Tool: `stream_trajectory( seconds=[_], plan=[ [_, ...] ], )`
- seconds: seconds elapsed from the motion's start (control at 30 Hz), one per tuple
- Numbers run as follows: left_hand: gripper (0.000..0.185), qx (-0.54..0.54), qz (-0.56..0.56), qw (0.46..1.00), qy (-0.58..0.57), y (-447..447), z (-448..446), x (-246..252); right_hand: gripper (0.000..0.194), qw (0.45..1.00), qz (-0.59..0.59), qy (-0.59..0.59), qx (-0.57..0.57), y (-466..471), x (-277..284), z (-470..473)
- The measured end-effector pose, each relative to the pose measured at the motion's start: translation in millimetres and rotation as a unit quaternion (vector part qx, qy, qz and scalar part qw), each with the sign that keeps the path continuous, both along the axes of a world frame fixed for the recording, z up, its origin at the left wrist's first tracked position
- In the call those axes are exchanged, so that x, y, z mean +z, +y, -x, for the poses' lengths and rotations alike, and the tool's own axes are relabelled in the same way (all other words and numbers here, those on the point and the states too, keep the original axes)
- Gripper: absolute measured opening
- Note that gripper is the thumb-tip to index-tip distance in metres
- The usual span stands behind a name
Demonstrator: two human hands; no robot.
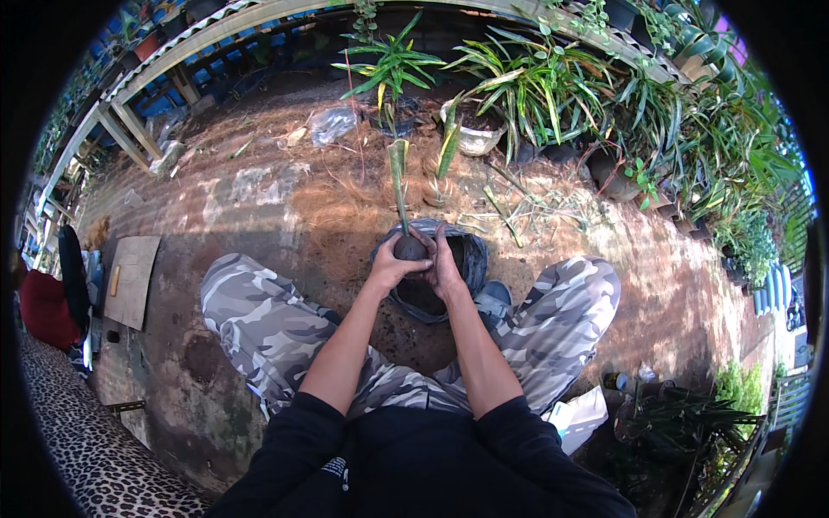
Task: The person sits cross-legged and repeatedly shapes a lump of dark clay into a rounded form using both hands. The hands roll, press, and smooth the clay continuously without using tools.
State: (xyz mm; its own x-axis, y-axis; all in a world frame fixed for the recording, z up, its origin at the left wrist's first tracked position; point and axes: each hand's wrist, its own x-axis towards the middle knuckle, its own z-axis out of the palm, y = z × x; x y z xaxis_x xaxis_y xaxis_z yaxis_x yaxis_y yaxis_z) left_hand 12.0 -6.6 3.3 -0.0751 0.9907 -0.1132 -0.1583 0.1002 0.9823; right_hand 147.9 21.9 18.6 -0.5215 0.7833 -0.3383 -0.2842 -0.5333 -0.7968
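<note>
Between my palms is a dark ball of soil (409, 247), with a long green leaf cutting (398, 178) standing up from it. My left hand (390, 267) wraps the ball's left side, thumb across the front. On the other side my right hand (444, 262) cups it with straighter fingers. Both hands are over an open black plastic bag (476, 249) that holds dark soil. Just beyond the bag stands a fibre-wrapped ball (438, 193) with an upright variegated leaf (448, 154). Loose brown fibre (327, 210) is spread on the ground to its left.
Cut leaf pieces (504, 215) lie right of the bag. Farther back are a plant in a dark pot (394, 120), a white pot (478, 139) and a clear plastic bag (333, 125). A flat board (133, 281) lies left; a leopard-print surface (97, 447) borders the lower left.
</note>
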Motion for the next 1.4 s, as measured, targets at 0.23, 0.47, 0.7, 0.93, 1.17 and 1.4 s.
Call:
stream_trajectory(
  seconds=[0.23,0.47,0.7,0.93,1.17,1.4],
  plan=[
    [0.077,0.003,-0.005,1.000,-0.015,3,3,-12,0.098,0.999,0.016,0.035,-0.001,-1,1,1],
    [0.080,0.006,-0.040,0.997,0.060,11,4,-29,0.098,0.999,0.003,0.037,-0.021,0,-1,2],
    [0.069,0.019,-0.066,0.997,0.043,7,-2,-15,0.099,0.998,0.033,0.043,-0.025,-1,2,0],
    [0.066,0.042,-0.044,0.997,0.050,3,-1,-8,0.099,0.998,0.023,0.045,-0.021,-3,4,3],
    [0.052,0.035,-0.015,0.999,-0.024,3,-3,-5,0.100,0.999,0.011,0.030,-0.034,0,-4,6],
    [0.043,0.054,-0.040,0.998,-0.018,6,-5,-10,0.097,0.998,0.020,0.035,-0.056,-7,9,6]
  ],
)
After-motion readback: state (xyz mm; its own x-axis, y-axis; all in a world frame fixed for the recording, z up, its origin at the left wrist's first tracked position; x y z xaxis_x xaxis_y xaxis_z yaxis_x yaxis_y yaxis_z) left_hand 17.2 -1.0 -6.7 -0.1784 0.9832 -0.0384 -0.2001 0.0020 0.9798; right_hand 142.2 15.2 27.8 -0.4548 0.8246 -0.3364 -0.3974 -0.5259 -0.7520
